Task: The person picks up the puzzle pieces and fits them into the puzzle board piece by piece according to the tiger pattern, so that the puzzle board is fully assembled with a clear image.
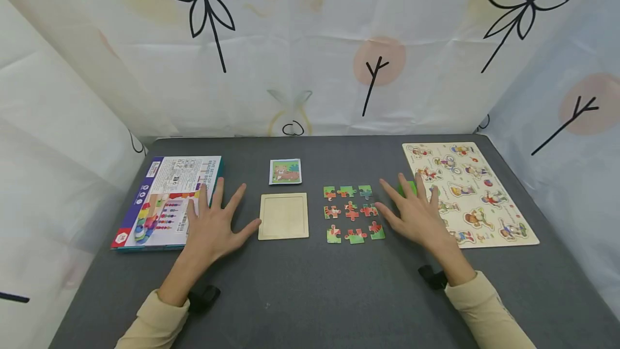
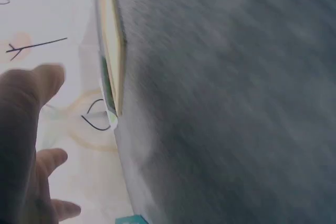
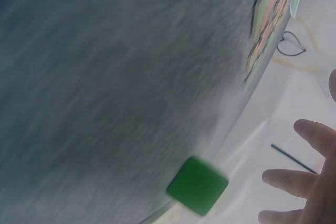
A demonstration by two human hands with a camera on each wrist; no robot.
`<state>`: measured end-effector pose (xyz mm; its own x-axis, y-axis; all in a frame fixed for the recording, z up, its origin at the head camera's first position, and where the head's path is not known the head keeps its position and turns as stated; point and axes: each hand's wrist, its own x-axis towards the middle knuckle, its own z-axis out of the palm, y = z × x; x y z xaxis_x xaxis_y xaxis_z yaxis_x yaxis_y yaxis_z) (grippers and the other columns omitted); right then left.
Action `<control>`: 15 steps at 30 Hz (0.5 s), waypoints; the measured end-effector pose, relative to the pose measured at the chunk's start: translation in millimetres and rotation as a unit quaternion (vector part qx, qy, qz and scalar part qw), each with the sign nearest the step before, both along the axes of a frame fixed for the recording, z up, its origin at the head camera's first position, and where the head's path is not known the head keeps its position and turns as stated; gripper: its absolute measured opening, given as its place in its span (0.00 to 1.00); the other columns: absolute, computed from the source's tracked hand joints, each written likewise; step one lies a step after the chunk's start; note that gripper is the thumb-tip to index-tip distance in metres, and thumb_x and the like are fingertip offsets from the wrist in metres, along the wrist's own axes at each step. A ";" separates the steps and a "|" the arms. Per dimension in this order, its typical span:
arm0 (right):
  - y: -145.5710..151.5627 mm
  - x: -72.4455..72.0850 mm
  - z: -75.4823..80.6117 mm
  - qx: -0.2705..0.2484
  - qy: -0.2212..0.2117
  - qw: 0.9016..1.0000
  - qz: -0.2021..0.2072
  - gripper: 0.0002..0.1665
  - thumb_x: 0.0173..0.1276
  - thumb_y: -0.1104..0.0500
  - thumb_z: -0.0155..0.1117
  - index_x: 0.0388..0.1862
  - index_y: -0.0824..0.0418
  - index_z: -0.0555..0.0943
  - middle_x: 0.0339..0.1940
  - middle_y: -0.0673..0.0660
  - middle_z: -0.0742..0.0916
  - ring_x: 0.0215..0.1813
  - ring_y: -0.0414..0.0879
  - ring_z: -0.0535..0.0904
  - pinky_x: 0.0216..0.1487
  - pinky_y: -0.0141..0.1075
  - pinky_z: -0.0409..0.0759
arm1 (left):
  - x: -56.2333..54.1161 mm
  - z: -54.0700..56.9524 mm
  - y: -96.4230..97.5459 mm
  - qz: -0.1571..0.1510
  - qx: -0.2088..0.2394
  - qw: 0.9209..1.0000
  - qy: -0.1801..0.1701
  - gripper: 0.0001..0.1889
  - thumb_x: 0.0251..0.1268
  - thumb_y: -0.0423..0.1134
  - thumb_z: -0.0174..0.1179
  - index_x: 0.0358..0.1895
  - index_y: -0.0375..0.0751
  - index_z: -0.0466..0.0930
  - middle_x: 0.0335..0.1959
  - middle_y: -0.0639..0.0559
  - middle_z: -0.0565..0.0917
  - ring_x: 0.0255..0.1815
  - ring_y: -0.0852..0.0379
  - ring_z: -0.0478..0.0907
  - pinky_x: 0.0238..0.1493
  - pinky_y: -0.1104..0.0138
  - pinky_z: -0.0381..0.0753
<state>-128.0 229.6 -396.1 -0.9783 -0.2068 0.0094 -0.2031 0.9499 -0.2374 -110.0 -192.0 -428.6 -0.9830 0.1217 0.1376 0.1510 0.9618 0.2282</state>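
My left hand (image 1: 213,230) has its fingers spread, with nothing in them. Its fingertips overlap the right side of a printed box (image 1: 169,171) in the head view, and the thumb tip is right at the left edge of a shallow wooden puzzle tray (image 1: 283,217). Several jigsaw pieces (image 1: 356,237), green and red, lie in rows right of the tray. My right hand (image 1: 416,222), fingers also spread and holding nothing, is between these pieces and a wooden peg-style puzzle board (image 1: 530,238). Partly behind its fingers is a green block (image 3: 197,186).
A small picture card (image 1: 286,172) with an animal on a green scene lies behind the tray. The dark grey table (image 1: 310,295) ends at a white patterned cloth (image 1: 310,58), which also hangs at both sides. Black wrist cameras (image 1: 433,277) sit on both wrists.
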 end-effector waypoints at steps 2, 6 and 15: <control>-5.0 -1.6 0.0 -0.003 0.002 1.000 0.006 0.39 0.77 0.38 0.55 0.81 0.49 0.63 0.82 0.71 0.62 0.83 0.76 0.41 0.71 0.81 0.40 | -1.8 0.0 3.1 -0.009 0.010 1.000 -0.014 0.49 0.58 0.70 0.62 0.81 0.54 0.58 0.83 0.31 0.52 0.80 0.18 0.46 0.70 0.23 0.48; -15.8 -6.9 -0.9 -0.005 0.009 1.000 0.020 0.39 0.77 0.39 0.57 0.81 0.49 0.63 0.81 0.71 0.63 0.83 0.76 0.43 0.72 0.80 0.43 | -5.0 0.1 7.8 -0.027 0.024 0.999 -0.028 0.51 0.57 0.70 0.63 0.81 0.54 0.57 0.83 0.31 0.51 0.81 0.21 0.46 0.74 0.27 0.48; -44.8 -21.7 -3.9 -0.015 0.027 0.998 0.061 0.39 0.75 0.40 0.60 0.80 0.49 0.66 0.80 0.70 0.66 0.83 0.74 0.49 0.73 0.77 0.51 | -8.8 -1.9 16.6 -0.079 0.044 0.994 -0.061 0.54 0.56 0.70 0.65 0.82 0.52 0.54 0.83 0.32 0.53 0.80 0.22 0.52 0.68 0.28 0.64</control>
<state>-149.6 184.8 -400.0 -0.9440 -0.3226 0.0699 -0.3296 0.9102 -0.2508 -118.8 -175.3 -430.5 -0.9626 0.2687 0.0349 0.2645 0.9041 0.3357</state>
